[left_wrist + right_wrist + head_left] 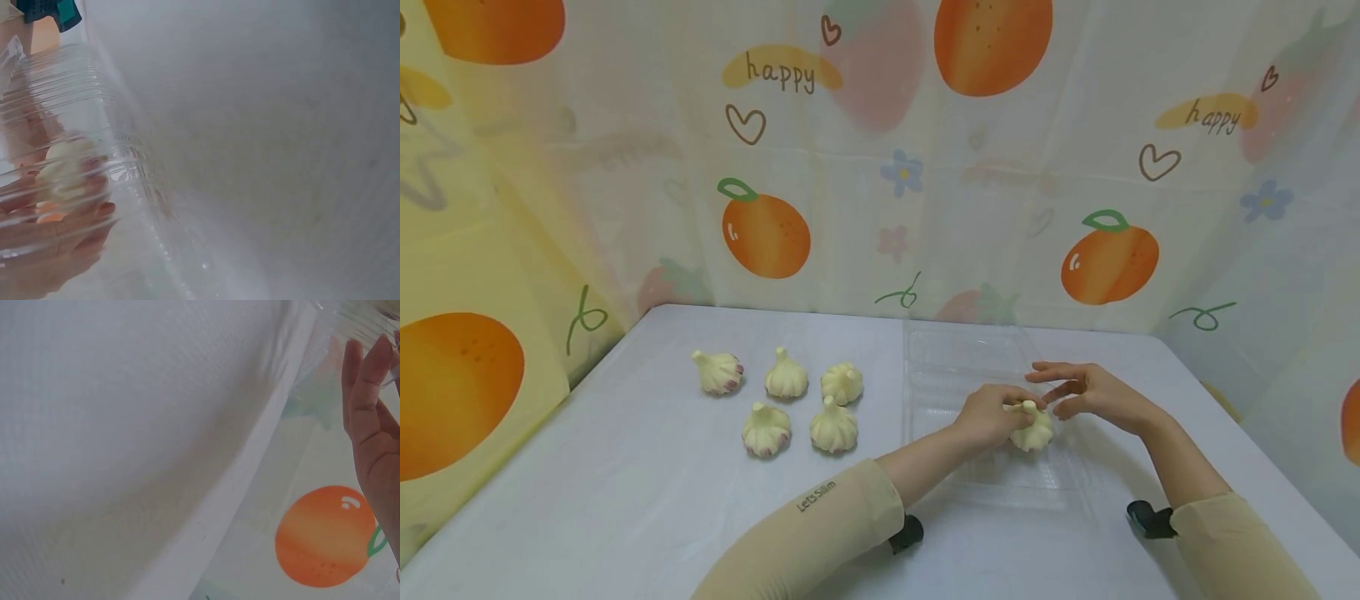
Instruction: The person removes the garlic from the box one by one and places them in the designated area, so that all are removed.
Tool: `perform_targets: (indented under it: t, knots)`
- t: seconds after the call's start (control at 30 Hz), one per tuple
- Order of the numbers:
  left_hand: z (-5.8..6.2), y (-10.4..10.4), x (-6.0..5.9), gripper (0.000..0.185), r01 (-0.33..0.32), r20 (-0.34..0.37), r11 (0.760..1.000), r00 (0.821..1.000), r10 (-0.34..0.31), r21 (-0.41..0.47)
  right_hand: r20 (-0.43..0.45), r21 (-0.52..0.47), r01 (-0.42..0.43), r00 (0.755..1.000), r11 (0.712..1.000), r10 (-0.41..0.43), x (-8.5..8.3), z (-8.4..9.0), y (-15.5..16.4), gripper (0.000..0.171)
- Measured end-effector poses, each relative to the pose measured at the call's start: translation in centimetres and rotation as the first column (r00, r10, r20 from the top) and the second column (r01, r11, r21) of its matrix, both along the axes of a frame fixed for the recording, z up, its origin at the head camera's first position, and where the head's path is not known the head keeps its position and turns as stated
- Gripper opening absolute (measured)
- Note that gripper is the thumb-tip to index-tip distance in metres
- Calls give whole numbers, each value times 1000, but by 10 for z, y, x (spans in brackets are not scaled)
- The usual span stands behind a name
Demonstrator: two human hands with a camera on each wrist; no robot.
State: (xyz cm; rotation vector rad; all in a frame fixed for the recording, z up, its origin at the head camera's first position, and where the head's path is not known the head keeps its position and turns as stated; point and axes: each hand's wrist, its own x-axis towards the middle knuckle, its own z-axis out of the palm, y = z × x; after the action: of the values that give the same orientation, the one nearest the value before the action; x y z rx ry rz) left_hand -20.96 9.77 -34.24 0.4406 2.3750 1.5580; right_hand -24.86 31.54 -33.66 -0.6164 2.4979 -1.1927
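Observation:
In the head view my left hand [992,417] pinches a whitish garlic bulb [1033,432] between thumb and fingers, its stem pointing up. The bulb is over the right part of a clear plastic container [925,408]. My right hand [1093,398] is just to the right of the bulb, fingers spread and loosely bent, with the fingertips close to the left hand's. Through the container's ribbed wall [56,75], the left wrist view shows the bulb [65,165] among fingers. The right wrist view has the right hand [378,419] beside the clear plastic.
Several more garlic bulbs [786,377] lie in two loose rows on the left half of the white-covered table [640,483]. A fruit-printed curtain [850,183] hangs along the table's back edge and around both sides. Dark devices are strapped to both forearms.

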Motion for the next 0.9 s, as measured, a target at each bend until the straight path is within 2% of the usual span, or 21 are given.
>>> perform_targets:
  t: [0.17,0.4,0.9]
  knots:
    - [2,-4,1,19,15,7,999,1000,-16,45,5,-8,2,1000,1000,-2,1,0,0,50]
    - [7,-10,2,20,27,43,988,999,-34,150,12,-4,8,1000,1000,-8,1,1,0,49]
    - [29,-35,3,20,33,63,980,997,-47,195,19,31,40,999,999,-41,-1,1,-2,49]
